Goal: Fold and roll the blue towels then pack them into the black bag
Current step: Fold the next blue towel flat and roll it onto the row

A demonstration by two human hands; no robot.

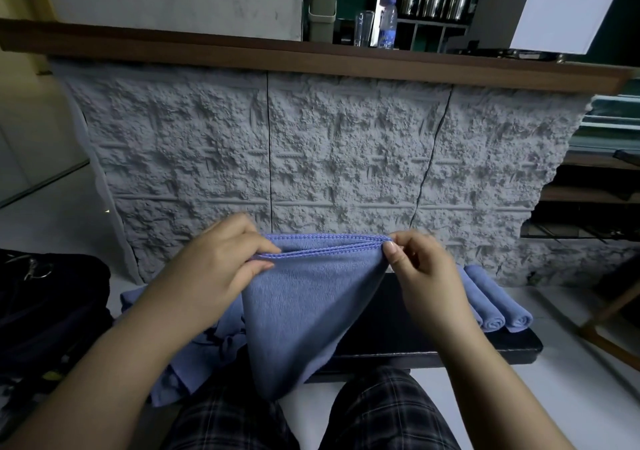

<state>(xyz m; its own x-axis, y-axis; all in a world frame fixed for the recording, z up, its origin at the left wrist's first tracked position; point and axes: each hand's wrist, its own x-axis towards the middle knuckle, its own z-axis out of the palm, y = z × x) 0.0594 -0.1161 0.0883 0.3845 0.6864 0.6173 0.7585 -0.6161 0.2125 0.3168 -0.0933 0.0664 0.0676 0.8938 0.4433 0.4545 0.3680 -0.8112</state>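
Both forearms reach forward, raised side by side. The left hand [221, 262] pinches the left corner of a folded towel [304, 311] between thumb and curled fingers; the right hand [420, 269] pinches the right corner likewise.

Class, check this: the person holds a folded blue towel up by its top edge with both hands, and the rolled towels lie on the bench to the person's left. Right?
Not quite. In the head view, both hands, left hand and right hand, pinch the folded towel by its top edge, but the rolled towels lie on the bench to the person's right.
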